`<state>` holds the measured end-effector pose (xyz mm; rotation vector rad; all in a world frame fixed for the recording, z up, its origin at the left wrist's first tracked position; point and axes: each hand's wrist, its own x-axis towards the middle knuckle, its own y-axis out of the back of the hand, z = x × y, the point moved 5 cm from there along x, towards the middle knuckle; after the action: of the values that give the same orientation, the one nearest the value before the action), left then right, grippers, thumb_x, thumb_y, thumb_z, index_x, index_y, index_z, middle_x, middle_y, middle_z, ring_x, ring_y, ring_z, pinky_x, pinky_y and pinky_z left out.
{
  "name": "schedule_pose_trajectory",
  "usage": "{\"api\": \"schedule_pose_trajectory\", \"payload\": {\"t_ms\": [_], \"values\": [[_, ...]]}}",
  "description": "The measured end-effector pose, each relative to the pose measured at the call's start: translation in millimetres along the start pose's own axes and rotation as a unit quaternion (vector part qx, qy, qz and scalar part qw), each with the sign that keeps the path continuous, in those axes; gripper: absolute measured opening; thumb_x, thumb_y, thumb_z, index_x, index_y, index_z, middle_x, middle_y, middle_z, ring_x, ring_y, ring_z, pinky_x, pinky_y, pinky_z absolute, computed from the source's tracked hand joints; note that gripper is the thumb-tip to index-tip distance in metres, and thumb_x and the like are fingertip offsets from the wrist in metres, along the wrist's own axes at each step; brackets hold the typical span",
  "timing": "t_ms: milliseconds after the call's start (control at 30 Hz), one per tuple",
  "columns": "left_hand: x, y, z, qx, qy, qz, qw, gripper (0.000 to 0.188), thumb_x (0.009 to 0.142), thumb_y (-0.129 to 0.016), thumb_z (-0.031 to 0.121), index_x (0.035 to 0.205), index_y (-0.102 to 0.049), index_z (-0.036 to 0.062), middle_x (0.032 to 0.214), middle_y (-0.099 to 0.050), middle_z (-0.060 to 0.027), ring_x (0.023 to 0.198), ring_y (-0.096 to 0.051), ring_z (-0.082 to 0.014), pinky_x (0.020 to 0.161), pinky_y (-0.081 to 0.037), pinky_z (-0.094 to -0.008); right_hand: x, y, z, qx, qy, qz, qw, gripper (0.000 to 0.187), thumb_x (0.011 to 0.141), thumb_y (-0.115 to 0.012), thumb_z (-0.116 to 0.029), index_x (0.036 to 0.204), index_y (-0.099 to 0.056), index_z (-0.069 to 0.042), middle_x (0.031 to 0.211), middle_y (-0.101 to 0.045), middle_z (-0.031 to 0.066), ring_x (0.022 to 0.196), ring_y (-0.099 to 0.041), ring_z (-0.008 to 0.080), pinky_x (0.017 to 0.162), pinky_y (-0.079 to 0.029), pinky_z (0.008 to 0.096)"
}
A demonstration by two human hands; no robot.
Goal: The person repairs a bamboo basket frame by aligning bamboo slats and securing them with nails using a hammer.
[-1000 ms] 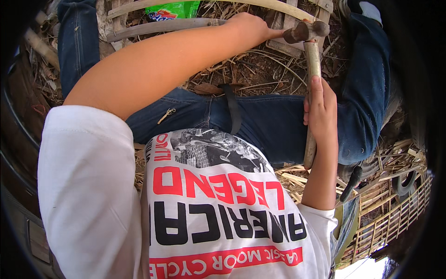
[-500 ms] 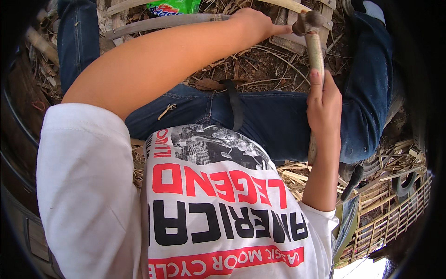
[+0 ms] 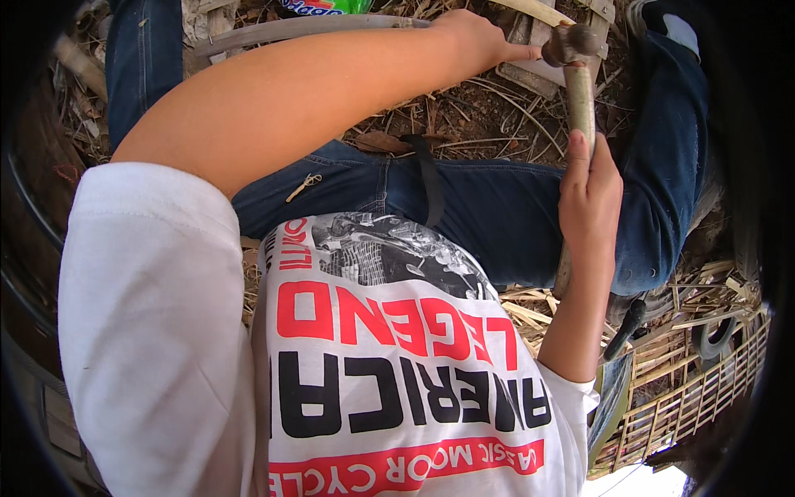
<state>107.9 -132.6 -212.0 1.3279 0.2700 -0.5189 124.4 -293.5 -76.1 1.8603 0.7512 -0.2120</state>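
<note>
In my right hand (image 3: 590,195) is a hammer (image 3: 581,103), its pale wooden handle wrapped by my fingers. The dark, rounded metal hammer head (image 3: 571,45) is at the far right, over a piece of wood. My left hand (image 3: 476,37) reaches across with bent fingers, and one digit stretches right to the edge of the hammer head. What those fingers hold is hidden. A curved wooden strip (image 3: 315,27) runs up to that hand from the left. Flat wooden pieces (image 3: 530,62) lie under the hammer head and beside my left hand.
My legs in blue jeans (image 3: 497,207) are spread around the work, over ground with dry stalks (image 3: 505,112). A green packet (image 3: 323,7) lies at the far edge. At the lower right are a woven bamboo lattice (image 3: 687,398) and a black handle (image 3: 627,327).
The whole view has shifted slightly, so hands, hammer and wood appear a little farther right. Both hands keep nearly the same pose, with the hammer head still beside the left hand.
</note>
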Motion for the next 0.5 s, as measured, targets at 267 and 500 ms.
{"api": "schedule_pose_trajectory", "payload": {"t_ms": [267, 500], "values": [[-3.8, 3.5, 6.7, -0.007, -0.006, 0.049, 0.999, 0.073, 0.089, -0.054, 0.001, 0.147, -0.032, 0.0411, 0.087, -0.069, -0.0082, 0.084, -0.071, -0.0253, 0.069, -0.058, -0.0364, 3.0, -5.5, 1.0, -0.015, 0.053, -0.013, 0.998, 0.04, 0.102, -0.048, -0.033, 0.082, -0.048, 0.002, 0.067, -0.056, 0.0254, 0.065, -0.055, 0.047, 0.054, -0.042, 0.0442], [0.1, 0.6, 0.9, -0.002, 0.018, -0.03, 0.999, 0.072, 0.098, -0.047, 0.009, 0.148, -0.02, 0.053, 0.1, -0.07, -0.0051, 0.088, -0.071, -0.0228, 0.072, -0.058, -0.0395, -5.9, -4.3, 0.5, 0.0, 0.016, -0.013, 1.0, 0.037, 0.103, -0.046, -0.031, 0.088, -0.053, 0.002, 0.063, -0.054, 0.0212, 0.054, -0.051, 0.0328, 0.054, -0.042, 0.0387]]}}
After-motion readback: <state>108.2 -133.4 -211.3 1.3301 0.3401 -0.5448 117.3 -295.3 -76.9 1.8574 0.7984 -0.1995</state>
